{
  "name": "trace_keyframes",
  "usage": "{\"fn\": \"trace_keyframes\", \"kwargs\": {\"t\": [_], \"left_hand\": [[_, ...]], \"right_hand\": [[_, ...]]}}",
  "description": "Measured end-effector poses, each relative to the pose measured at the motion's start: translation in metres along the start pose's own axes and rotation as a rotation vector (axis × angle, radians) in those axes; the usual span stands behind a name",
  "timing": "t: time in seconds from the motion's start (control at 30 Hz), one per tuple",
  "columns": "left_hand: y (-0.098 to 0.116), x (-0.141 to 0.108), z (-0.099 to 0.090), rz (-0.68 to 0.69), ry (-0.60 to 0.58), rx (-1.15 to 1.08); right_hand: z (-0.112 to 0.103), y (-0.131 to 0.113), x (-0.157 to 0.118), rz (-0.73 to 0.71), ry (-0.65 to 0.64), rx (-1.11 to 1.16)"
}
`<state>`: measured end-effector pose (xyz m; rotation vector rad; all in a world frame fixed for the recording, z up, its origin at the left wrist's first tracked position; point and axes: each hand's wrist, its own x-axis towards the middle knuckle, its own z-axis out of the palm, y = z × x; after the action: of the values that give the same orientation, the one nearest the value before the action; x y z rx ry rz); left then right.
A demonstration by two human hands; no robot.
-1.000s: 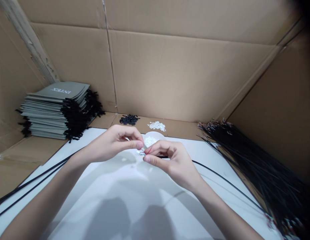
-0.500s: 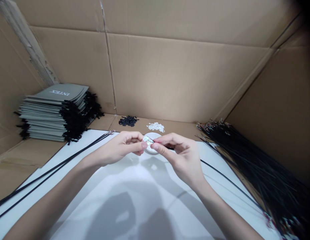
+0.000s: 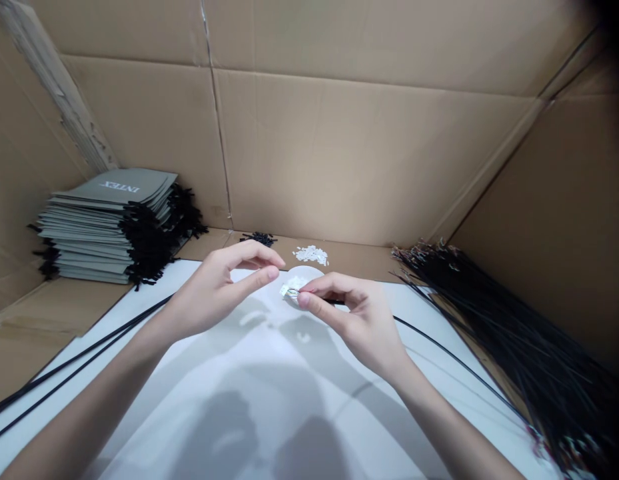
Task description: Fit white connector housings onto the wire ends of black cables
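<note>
Right hand (image 3: 354,307): closed in a fine pinch, thumb against forefinger, on the thin wires (image 3: 295,292) at the stripped end of a black cable (image 3: 336,303). At the wire tips, just left of the pinch, what looks like a small white plug (image 3: 284,291); over the bowl (image 3: 316,272) in this view, height above it not clear. How many wires seated in the plug: too small to tell.

Left hand (image 3: 224,283): half open, thumb and forefinger curved toward each other, tips slightly apart, nothing seen between them. Near the plug, not touching.

Cable trailing from under the right palm across the white table (image 3: 299,360) toward the cable bundle (image 3: 489,313). Behind the bowl, on cardboard: black bits (image 3: 260,238) and white bits (image 3: 312,254) in separate heaps. Far left: stack of grey folders (image 3: 94,233).

Risks, as judged. Plug held only through its wires: likely to swing, or work loose if not fully seated. Thin wires: easily bent or crossed under too hard a squeeze. Trailing cable: possible tug on the pinch if snagged among the bundle. White on white: a dropped plug easily lost among the bowl's contents. Low left wrist: possible brush against the loose cables (image 3: 34,382) alongside.
</note>
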<state>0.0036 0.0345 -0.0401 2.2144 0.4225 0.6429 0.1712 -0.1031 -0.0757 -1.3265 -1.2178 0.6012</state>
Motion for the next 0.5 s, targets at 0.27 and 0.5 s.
{"fn": "trace_keyframes", "kwargs": {"t": [0.27, 0.5], "left_hand": [[0.007, -0.013, 0.026, 0.302, 0.108, 0.187], [0.002, -0.008, 0.029, 0.184, 0.097, 0.034]], "right_hand": [[0.005, -0.002, 0.0, -0.003, -0.109, -0.052], [0.004, -0.003, 0.0, 0.002, -0.121, -0.017]]}}
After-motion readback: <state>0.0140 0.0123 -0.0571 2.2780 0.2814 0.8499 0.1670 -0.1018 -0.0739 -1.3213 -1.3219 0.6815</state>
